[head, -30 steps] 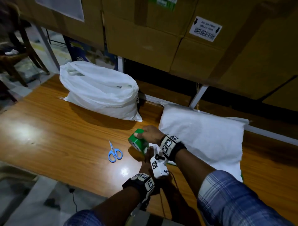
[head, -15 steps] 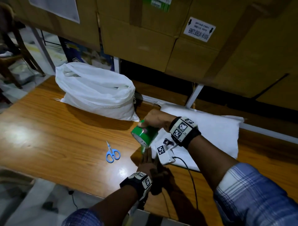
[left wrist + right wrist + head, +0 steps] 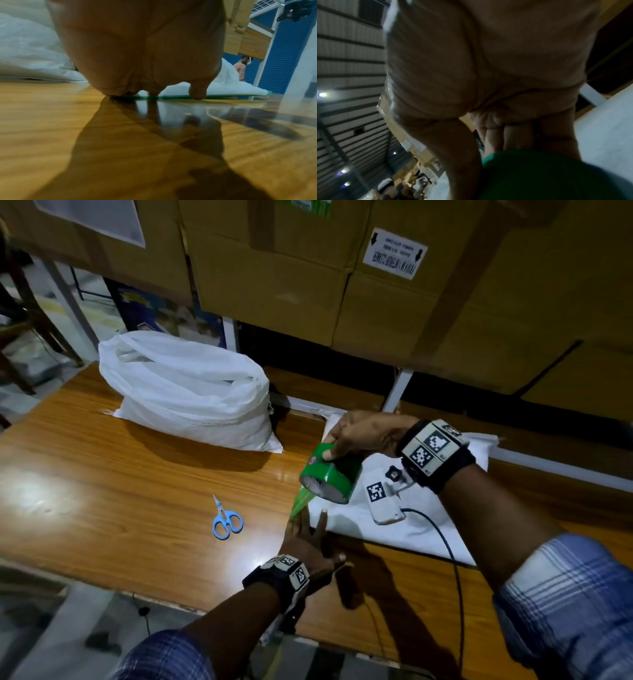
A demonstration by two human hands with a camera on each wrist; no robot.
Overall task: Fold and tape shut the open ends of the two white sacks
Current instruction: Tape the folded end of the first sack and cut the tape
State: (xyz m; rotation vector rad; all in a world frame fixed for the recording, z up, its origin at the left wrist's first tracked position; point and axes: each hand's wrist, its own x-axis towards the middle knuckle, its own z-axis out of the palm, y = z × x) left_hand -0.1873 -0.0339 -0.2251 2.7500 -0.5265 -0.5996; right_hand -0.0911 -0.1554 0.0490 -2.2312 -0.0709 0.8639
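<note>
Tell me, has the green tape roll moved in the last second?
Yes. The green tape roll in the right hand has risen off the table, away from the blue scissors.

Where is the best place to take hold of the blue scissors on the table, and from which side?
Probably by the two blue handle loops, coming from above. The scissors lie flat on the table, closed, with the loops toward the person and the metal tips pointing away, apart from everything else.
</note>
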